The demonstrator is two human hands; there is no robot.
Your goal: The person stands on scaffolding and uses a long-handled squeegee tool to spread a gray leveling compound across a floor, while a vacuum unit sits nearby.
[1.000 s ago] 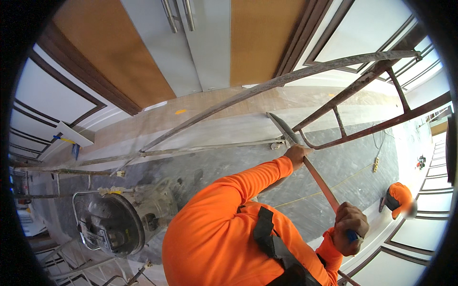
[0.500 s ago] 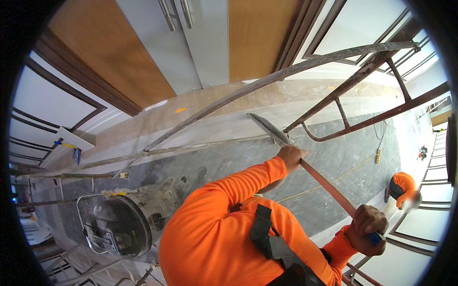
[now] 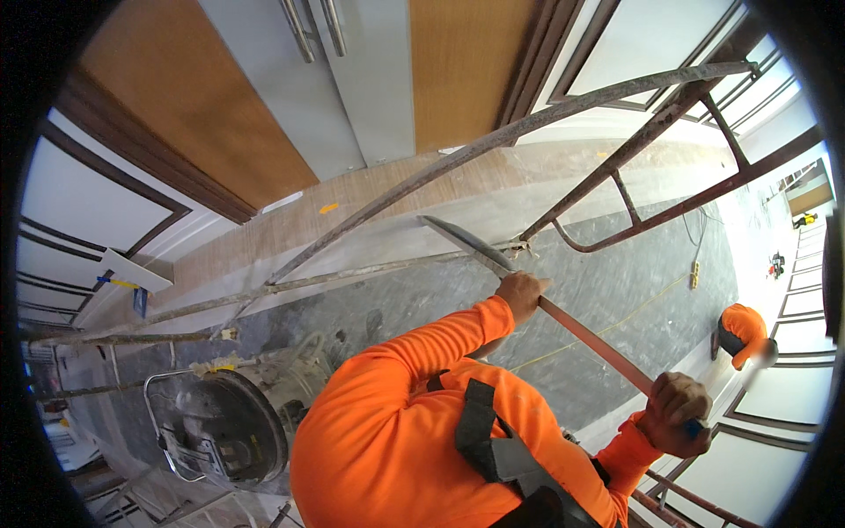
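With both hands I hold a shovel point(image 3: 594, 341), which slants across the middle of the view. Its orange-brown shaft ends in a blue tip by my right hand point(image 3: 678, 414); those fingers wrap around the near end. Farther up, my left hand point(image 3: 521, 295) grips the shaft close to the blade. The grey metal blade point(image 3: 468, 244) points to the far left, above the floor near a scaffold's low rail. My fingers partly hide where blade and shaft meet. Both forearms wear orange sleeves.
Rusty scaffold frames point(image 3: 642, 189) and a long diagonal brace point(image 3: 493, 145) cross the far side. A dusty drum-shaped vacuum point(image 3: 224, 427) stands at left. Yellow cord and a power strip point(image 3: 695, 275) lie on the grey floor point(image 3: 607, 290). Another person in orange point(image 3: 744, 326) bends at right.
The shovel blade and my left hand have moved slightly left in the picture. My right hand stays nearly in place, and both hands keep their hold. The whole view has shifted a little.
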